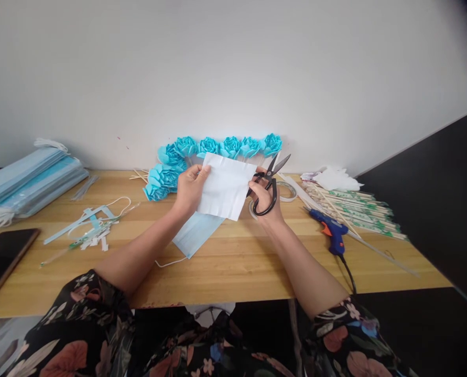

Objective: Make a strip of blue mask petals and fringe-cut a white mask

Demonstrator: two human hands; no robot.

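Observation:
Between my two hands a square white sheet (227, 186) with faint creases is held up above the table. My left hand (191, 188) pinches its left edge between thumb and fingers. At the right edge, my right hand (265, 198) grips the sheet and also carries black-handled scissors (271, 175), whose blades point up and stand apart. Below the sheet lies a light blue face mask (197, 235) with a white ear loop, partly covered from view. Just behind, blue paper-like flowers (231, 146) stand in a curved row.
Packs of blue masks (32, 178) and a phone (7, 262) lie at the left, near cut scraps (95, 230). To the right are a blue glue gun (331, 229) with its cord, a tape roll (288, 191) and wrapped sticks (359, 209). A wall rises behind.

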